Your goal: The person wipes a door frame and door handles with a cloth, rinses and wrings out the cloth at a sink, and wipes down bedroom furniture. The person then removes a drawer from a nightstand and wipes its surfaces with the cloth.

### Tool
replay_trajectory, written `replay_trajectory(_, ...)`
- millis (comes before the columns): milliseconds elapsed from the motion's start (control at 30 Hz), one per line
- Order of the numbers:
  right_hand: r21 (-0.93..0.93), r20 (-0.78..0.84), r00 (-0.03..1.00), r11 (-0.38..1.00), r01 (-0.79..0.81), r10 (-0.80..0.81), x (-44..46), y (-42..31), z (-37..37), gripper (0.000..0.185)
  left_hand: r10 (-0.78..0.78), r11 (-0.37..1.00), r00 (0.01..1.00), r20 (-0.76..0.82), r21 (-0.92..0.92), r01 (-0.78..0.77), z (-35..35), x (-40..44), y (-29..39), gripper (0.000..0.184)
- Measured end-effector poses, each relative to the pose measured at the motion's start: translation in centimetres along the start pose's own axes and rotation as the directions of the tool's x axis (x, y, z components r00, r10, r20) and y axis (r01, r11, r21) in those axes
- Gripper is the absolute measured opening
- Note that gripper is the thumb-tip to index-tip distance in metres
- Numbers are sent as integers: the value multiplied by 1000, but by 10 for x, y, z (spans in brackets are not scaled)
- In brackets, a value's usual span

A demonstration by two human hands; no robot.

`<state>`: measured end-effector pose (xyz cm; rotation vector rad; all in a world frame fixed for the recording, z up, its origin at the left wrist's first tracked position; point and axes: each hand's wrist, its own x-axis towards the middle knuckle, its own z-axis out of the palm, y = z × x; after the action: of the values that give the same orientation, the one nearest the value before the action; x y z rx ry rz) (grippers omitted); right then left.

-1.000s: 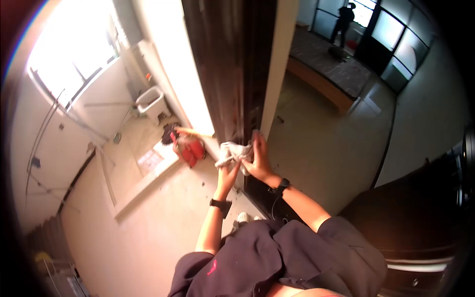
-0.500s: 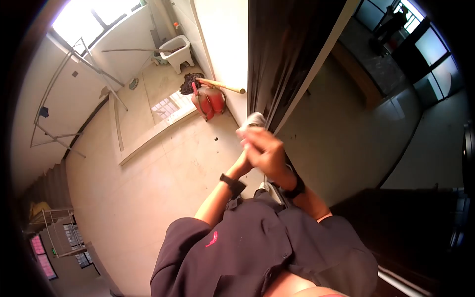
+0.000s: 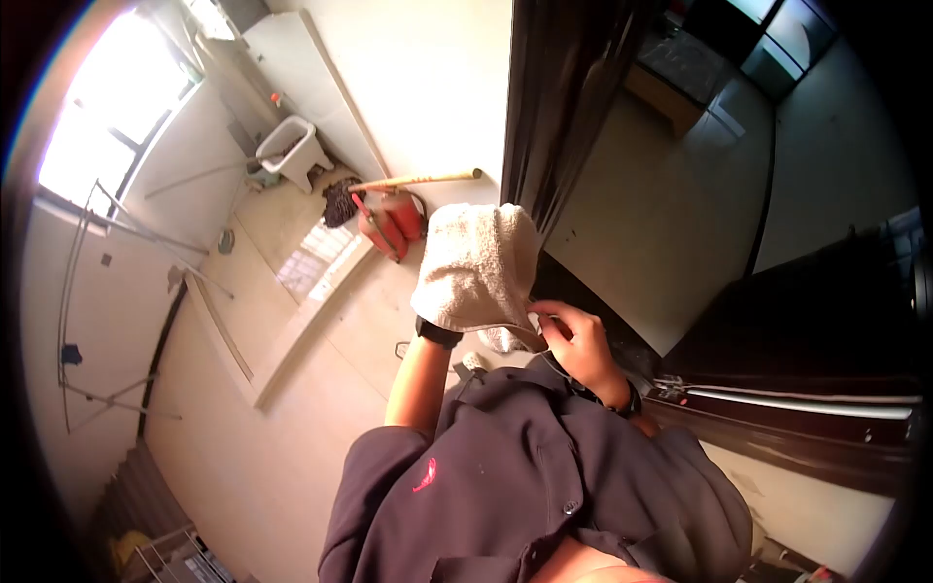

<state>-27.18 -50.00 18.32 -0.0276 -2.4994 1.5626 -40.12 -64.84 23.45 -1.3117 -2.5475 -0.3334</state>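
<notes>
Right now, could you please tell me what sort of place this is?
Probably an indoor utility or cleaning area, judging by the mop, white tub and dark door frame.

I look through one wide, round view worn on the head, aimed forward and steeply down. The dark shirt (image 3: 583, 466) looms close at six o'clock, the towel (image 3: 474, 264) sits near mid-dial, and the window (image 3: 109, 121) lies farther off at ten.

Right fingers (image 3: 557, 308) bent, left forearm (image 3: 416, 385) extended.
</notes>
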Motion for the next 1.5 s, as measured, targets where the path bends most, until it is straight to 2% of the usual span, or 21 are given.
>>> replay_trajectory(100, -382, -169, 867, 842, 381, -469, -8, -32, 12, 19, 77, 997, 988, 137, 10, -79, -37, 11, -2, 67)
replay_trajectory(167, -177, -43, 876, 867, 467, -480, -20, -31, 16, 19, 100, 995, 976, 191, -9, -100, -30, 16, -13, 67)
replay_trajectory(300, 466, 465, 877, 809, -358, 120, -1, 24, 80, 37, 290, 929, 953, -91, 266, -257, 26, -3, -34, 45)
replay_trajectory(400, 383, 53, 998, 923, 17, -41, 32, 80, 115, 41, 378, 902, 914, -147, 280, -328, -7, 9, -18, 49)
replay_trajectory(433, 507, -62, 998, 861, 38, -8, 45, 89, 116, 38, 50, 995, 963, 264, -93, -26, -35, 17, -10, 61)
replay_trajectory(500, 107, -197, 980, 994, 22, -1, 65, 95, 96, 29, -66, 918, 997, 42, -390, 77, 66, -13, -68, 61)
replay_trajectory(567, 186, -106, 970, 963, -195, 217, 69, 79, 72, 21, -147, 792, 988, 37, -594, 140, 54, -9, -60, 56)
replay_trajectory(633, 58, -397, 912, 989, 136, -102, 71, 69, 70, 18, -456, -47, 889, 33, -999, 13, 99, -26, -78, 54)
replay_trajectory(700, -20, -412, 901, 990, 143, -138, 62, 53, 57, 24, -96, 934, 974, -207, -357, 16, 51, -24, -73, 56)
replay_trajectory(767, -564, -463, 720, 798, 212, -517, 54, 42, 43, 32, -232, 827, 934, -271, -561, 43, 106, -50, -94, 73)
replay_trajectory(833, -656, -283, 805, 717, 234, -522, 42, 48, 34, 42, -113, 993, 960, -256, -46, 105, 200, -77, -134, 75)
replay_trajectory(900, -785, -181, 833, 587, 197, -522, 37, 32, 26, 43, -237, 906, 953, -186, -396, 148, 165, -63, -73, 72)
replay_trajectory(967, -599, -139, 956, 790, 127, -259, 32, 45, 31, 40, -269, 820, 953, -139, -552, 151, 134, -49, -43, 70)
replay_trajectory(1033, 139, -342, 935, 979, 147, -92, 29, 72, 59, 48, -257, 764, 963, -84, -628, 149, 99, -37, -28, 67)
replay_trajectory(1100, 862, -4, 982, 498, -93, 191, 31, 82, 60, 41, -228, 726, 973, -18, -669, 158, 64, -27, -17, 65)
replay_trajectory(1167, 975, 12, 999, 222, -23, 49, 38, 54, 61, 39, -200, 716, 975, 97, -665, 213, 31, -13, -11, 63)
replay_trajectory(1300, 513, -301, 953, 841, 175, -15, 28, 88, 50, 34, -120, 852, 980, 156, -491, 183, 91, -23, -16, 69)
replay_trajectory(1367, 563, -429, 898, 806, 181, 99, 39, 67, 37, 32, -140, 692, 943, 301, -652, 311, 85, -17, -20, 71)
replay_trajectory(1433, 467, -503, 863, 856, 223, 50, 53, 72, 29, 32, -143, 751, 989, 33, -647, 130, 58, 4, -6, 68)
replay_trajectory(1467, 263, -573, 814, 920, 292, -95, 61, 71, 25, 34, -192, 220, 956, 221, -940, 262, 46, 13, -1, 62)
replay_trajectory(1500, 43, -609, 750, 935, 353, -256, 70, 71, 20, 36, -178, 589, 983, -36, -804, 77, 49, 17, -2, 49)
